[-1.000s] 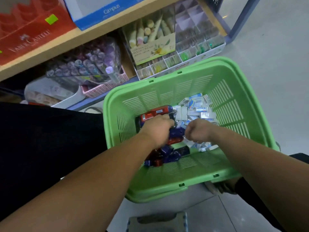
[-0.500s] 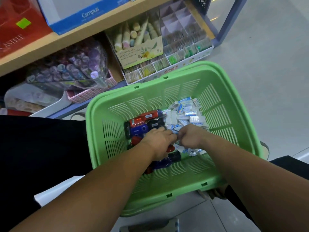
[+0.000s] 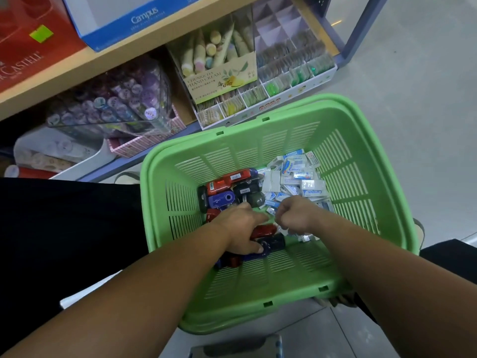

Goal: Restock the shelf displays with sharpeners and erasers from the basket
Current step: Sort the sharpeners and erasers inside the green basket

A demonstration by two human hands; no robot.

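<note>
A green slatted basket (image 3: 366, 140) stands on the floor in front of the shelf. Inside it, red, blue and dark sharpeners (image 3: 224, 187) lie heaped on the left and white-and-blue wrapped erasers (image 3: 296, 179) on the right. My left hand (image 3: 240, 228) lies palm down on the sharpeners, fingers curled over a red one and a dark one. My right hand (image 3: 294, 215) is closed in a fist over the near edge of the eraser pile; what it holds is hidden.
The lower shelf (image 3: 180, 125) holds a divided display tray (image 3: 291, 81) of small packets, a hand cream box (image 3: 222, 73), and a clear case of purple pens (image 3: 116, 99). Blue and red boxes sit on the wooden shelf above. Grey tiled floor lies to the right.
The view has tilted so the basket sits lower and further right. My left hand slid down over the nearer sharpeners; my right hand stays clenched at the erasers.
</note>
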